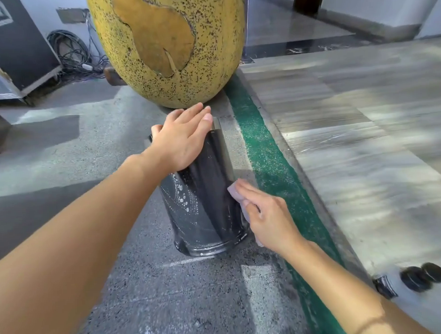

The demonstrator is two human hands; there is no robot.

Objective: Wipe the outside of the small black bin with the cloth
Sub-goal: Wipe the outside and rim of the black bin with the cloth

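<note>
While flat left hand (181, 140) touches bin (205, 204) on speckled floor (143, 282), right hand (268, 215) presses cloth (234, 192).

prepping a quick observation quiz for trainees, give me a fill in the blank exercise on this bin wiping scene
1. The left hand rests on the ___ of the small black cylindrical bin.
2. The pale lilac cloth, pressed to the bin's side by the right hand, is touched by ___ hand only.
3. The large speckled egg-shaped sculpture behind the bin is coloured ___.
4. The rough floor strip right of the bin is coloured ___.

Missing words: top; one; yellow; green.
</note>
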